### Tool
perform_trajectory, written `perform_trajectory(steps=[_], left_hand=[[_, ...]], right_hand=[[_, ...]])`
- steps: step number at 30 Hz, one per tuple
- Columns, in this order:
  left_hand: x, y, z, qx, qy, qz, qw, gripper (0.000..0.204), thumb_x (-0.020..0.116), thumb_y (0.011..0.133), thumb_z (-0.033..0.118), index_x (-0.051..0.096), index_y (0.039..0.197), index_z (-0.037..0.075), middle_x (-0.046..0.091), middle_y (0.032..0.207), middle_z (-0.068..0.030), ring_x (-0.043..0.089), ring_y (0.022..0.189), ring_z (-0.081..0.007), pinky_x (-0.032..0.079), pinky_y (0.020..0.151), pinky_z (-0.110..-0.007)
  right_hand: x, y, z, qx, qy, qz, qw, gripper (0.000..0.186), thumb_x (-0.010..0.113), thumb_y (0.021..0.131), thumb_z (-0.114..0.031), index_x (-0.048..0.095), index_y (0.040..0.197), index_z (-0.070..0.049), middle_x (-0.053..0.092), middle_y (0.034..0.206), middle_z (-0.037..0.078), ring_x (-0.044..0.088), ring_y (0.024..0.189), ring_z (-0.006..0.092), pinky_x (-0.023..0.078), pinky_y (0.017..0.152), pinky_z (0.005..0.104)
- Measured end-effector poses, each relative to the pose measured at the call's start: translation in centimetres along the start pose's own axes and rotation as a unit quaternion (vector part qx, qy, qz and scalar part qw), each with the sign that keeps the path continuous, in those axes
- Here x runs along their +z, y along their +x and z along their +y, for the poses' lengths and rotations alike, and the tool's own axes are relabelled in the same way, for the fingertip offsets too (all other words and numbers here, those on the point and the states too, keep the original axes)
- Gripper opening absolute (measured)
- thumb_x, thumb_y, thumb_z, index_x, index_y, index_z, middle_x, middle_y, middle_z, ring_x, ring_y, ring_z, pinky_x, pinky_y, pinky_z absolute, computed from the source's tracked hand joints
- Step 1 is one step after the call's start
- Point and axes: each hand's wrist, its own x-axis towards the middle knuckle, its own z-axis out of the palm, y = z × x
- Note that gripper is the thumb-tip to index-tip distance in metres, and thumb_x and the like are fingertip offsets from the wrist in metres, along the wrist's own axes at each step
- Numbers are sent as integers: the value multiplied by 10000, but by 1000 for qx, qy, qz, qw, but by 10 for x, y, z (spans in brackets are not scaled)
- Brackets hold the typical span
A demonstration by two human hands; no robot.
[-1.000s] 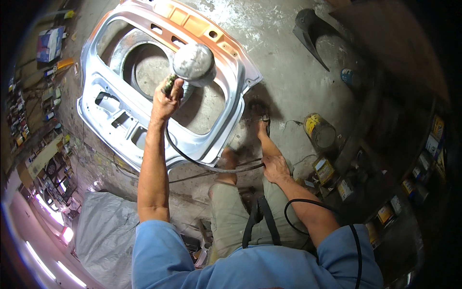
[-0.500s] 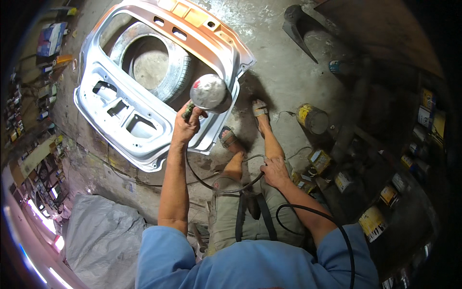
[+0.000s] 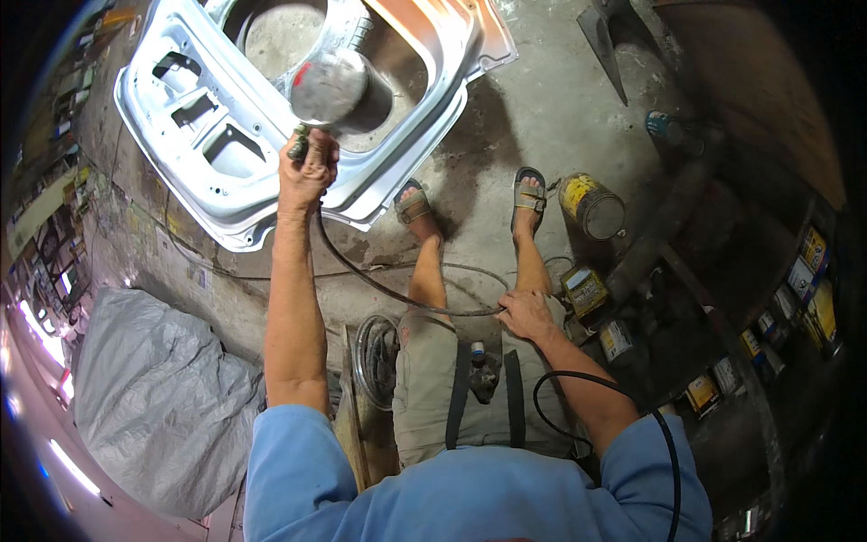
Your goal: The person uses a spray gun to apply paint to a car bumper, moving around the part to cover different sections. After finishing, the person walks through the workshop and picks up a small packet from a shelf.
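Note:
My left hand (image 3: 309, 167) is wrapped round the handle of a spray gun, held out over a car tailgate panel (image 3: 257, 158). The gun's round metal cup (image 3: 330, 86), with a red mark on its lid, hides the nozzle. Pale grey coats the panel's near part, while its far frame looks orange. From the gun a black air hose (image 3: 388, 295) sags across to my right hand (image 3: 528, 316), which grips it by my right knee. Under the panel lies a tyre (image 3: 346, 20), seen through the window opening.
A yellow-labelled can (image 3: 591, 206) stands right of my right foot, with a square tin (image 3: 584, 294) and more tins nearer. A grey sheet (image 3: 167, 397) lies at the left, a coiled hose (image 3: 373, 357) beside my left leg. Farther off stands a dark pointed part (image 3: 603, 50).
The spray gun in my left hand has moved left over the panel. My view has shifted, so the panel sits higher. My feet now stand farther apart, and the hose hangs straighter.

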Motion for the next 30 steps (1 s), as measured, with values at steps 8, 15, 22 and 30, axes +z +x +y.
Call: perform_trajectory(steps=[8, 15, 22, 30], left_hand=[[-14, -15, -4, -8, 115, -46, 992, 602, 629, 983, 638, 654, 870, 47, 558, 620, 31, 493, 512, -59, 368, 464, -250], [-23, 29, -18, 110, 82, 57, 989, 578, 626, 992, 613, 603, 821, 61, 537, 607, 27, 491, 496, -59, 370, 435, -236], [-33, 8, -9, -17, 161, -110, 981, 573, 646, 981, 617, 716, 1199, 92, 652, 736, 16, 556, 632, -71, 462, 581, -265], [5, 36, -3, 108, 166, -85, 976, 613, 650, 993, 588, 686, 1299, 57, 593, 726, 7, 574, 675, -92, 484, 609, -280]], right_hand=[[-3, 9, -16, -46, -37, 27, 998, 312, 704, 921, -339, 720, 1131, -109, 677, 1140, 122, 648, 1130, 343, 465, 948, 542], [13, 13, -36, -13, 1, 58, 998, 312, 740, 884, -315, 716, 1114, -107, 677, 1127, 126, 644, 1116, 357, 443, 978, 533], [19, 17, -49, -28, 12, 54, 998, 298, 753, 870, -287, 720, 1106, -107, 679, 1129, 129, 634, 1132, 359, 438, 994, 536], [35, 12, -48, -14, 23, 111, 993, 313, 761, 858, -285, 730, 1091, -79, 686, 1089, 156, 637, 1093, 373, 475, 953, 505]])
